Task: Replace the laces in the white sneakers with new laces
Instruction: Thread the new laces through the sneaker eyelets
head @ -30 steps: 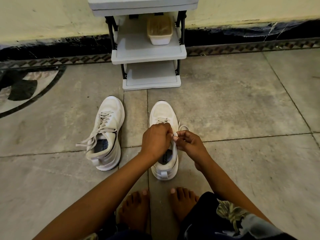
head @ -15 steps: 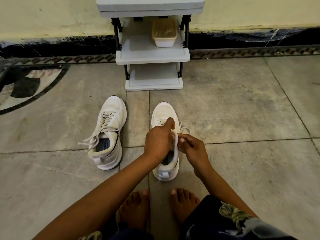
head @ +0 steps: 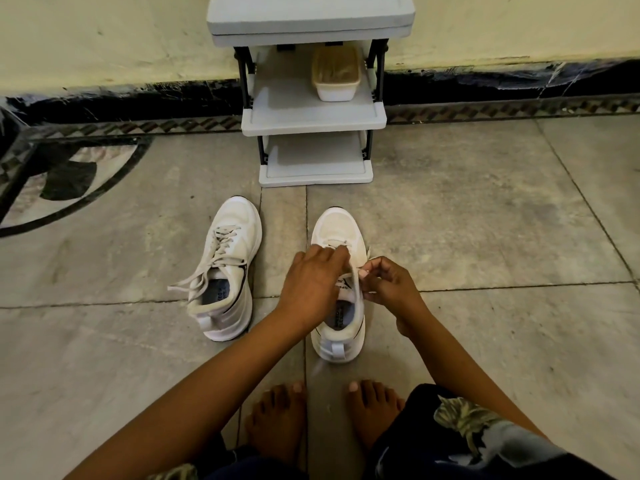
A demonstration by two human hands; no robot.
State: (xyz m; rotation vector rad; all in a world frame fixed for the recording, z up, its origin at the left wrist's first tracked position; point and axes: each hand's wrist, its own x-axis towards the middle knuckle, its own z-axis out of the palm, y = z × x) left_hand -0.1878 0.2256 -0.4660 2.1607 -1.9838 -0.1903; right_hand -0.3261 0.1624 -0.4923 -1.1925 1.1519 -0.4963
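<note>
left hand [head: 311,282] has moved forward onto the toe-end lacing of the near sneaker [head: 336,226] on the floor; its grip cannot be told. right hand [head: 386,285] pinches the lace [head: 367,253]. unlacing judged under way; the other sneaker [head: 225,258] is not yet unlaced.

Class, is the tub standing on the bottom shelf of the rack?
No, the tub stands on the middle shelf, above the bottom one.

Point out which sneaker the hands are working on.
The sneaker under the left hand and right hand; the other sneaker sits apart, untouched, laced.
</note>
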